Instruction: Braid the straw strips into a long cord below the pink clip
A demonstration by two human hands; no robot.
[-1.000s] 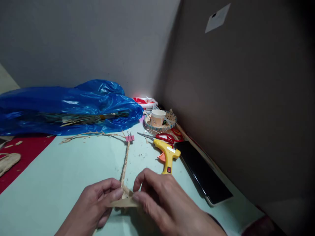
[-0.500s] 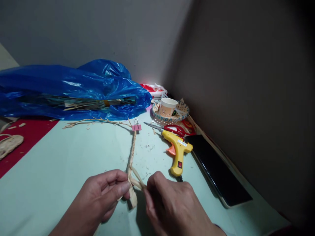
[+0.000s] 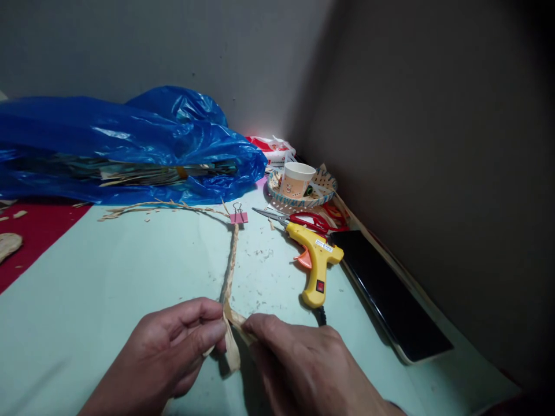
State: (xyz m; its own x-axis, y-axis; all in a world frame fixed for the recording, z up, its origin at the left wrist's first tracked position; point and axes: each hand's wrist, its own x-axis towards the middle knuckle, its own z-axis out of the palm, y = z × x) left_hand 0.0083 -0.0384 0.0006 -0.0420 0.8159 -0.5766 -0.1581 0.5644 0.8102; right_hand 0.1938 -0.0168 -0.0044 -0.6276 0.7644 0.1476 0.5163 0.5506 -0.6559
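A pale braid of dried plant fibre (image 3: 233, 254) runs from a pink binder clip (image 3: 239, 217) down to my hands. My left hand (image 3: 177, 341) pinches the loose strands at the lower end of the braid between thumb and fingers. My right hand (image 3: 299, 358) is closed on another flat strand (image 3: 237, 319) just to the right of the braid. One wide strand (image 3: 232, 349) hangs down between the two hands. Beyond the clip, thin fibre ends (image 3: 173, 207) trail off to the left.
A yellow glue gun (image 3: 318, 260) lies right of the braid, beside red-handled scissors (image 3: 303, 221) and a dark tablet (image 3: 390, 294). Behind them a paper cup (image 3: 296, 180) stands in a woven basket (image 3: 332, 184). A blue plastic bag (image 3: 143, 133) with dried strips fills the back left.
My right hand has shifted slightly left and its fingers now lie flatter along the strand, closer to the braid. My left hand keeps its pinch. The whole view has tilted slightly.
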